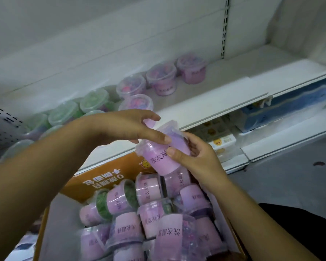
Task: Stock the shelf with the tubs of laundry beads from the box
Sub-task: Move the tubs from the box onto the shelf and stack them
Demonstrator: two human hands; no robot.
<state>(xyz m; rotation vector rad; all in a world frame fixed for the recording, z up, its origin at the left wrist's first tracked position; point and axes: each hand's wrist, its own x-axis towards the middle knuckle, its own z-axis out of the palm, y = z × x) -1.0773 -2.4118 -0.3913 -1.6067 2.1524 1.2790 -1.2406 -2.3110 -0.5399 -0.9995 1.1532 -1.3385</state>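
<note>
Your two hands share one tub (163, 153) of laundry beads above the open cardboard box (109, 176), its pink label printed with black Chinese characters (partly hidden by your thumb). The tub is clear, glossy plastic, tapered like a cup, tilted with its lid end toward the shelf. Your left hand (128, 127) curls over the lid end, thumb pressed to the side; your right hand (194, 157) wraps the body from the right, fingers closed around it. Below, more tubs (149, 210) lie jumbled on their sides in the box, whose orange flap carries white characters seen upside down. On the white metal shelf (205, 91), pink-filled tubs (161, 78) and green-filled tubs (64, 112) stand upright in rows.
</note>
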